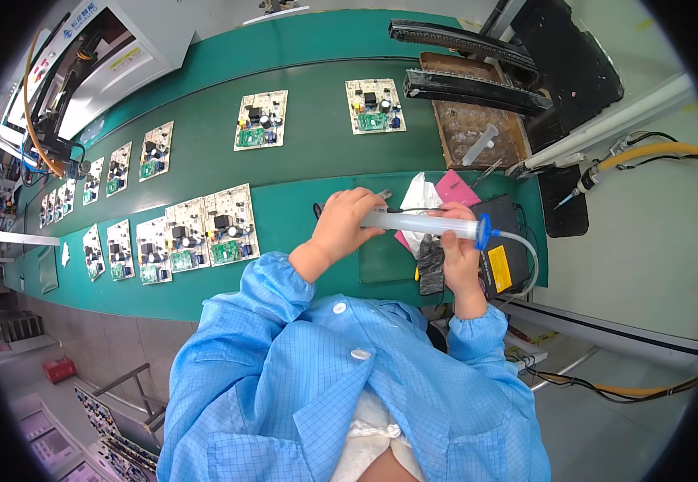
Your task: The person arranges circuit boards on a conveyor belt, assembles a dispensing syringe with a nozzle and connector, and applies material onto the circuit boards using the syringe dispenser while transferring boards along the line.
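A translucent white dispensing syringe (421, 224) lies nearly level across both of my hands. My left hand (342, 226) is closed around its narrow left end, and the fingers hide the tip. My right hand (460, 259) grips the barrel near its right end, thumb in front. Right beside that hand, a blue cap (485, 231) sits on the barrel, with a clear hose (527, 245) curving down from it. Beneath the syringe are a white cloth (421, 194), a pink sheet (456, 188) and a dark grey crumpled cloth (431, 265).
Circuit boards (231, 223) stand in a row on the green bench (300, 277); more boards (260, 120) lie on the green belt behind. A brown tray (453, 132) holds another syringe (481, 145). A black box with a yellow label (499, 269) is at right.
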